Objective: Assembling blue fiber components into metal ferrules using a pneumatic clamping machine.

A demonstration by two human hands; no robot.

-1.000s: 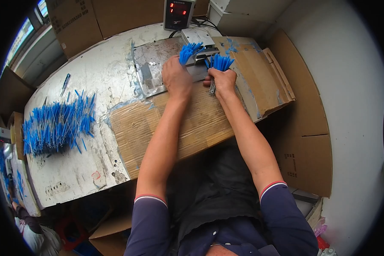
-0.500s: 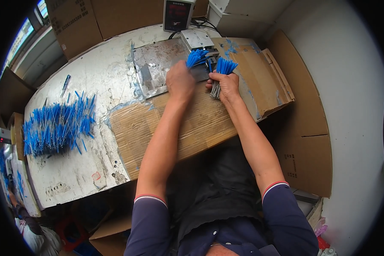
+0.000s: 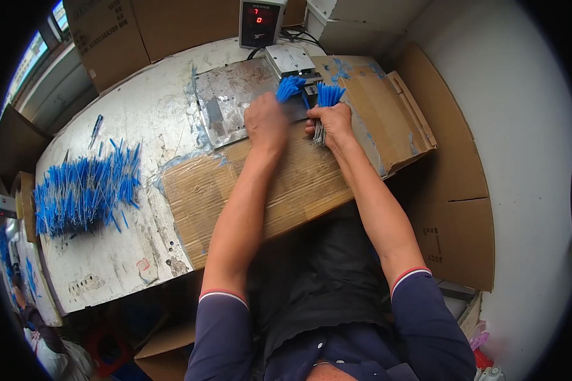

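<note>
My right hand is closed around a bundle of thin pale wires with blue sleeved ends, blue ends up. To its left, my left hand is smeared by motion, its fingers curled at a second bundle of blue-ended wires that it seems to grip. A single blue strip shows between the two bundles, by a small metal device. Both hands are over the near right part of a worn metal plate. A large pile of blue-ended wires lies on the left.
A display box with red digits stands behind the metal device. Flattened cardboard covers the table's front, and a taped cardboard piece lies right. A pen rests on the white table. Another person's arm shows at lower left.
Both hands have shifted slightly to the left with their bundles; my right hand is also a little farther away. Red digits now show on the display box, which looked dim before.
</note>
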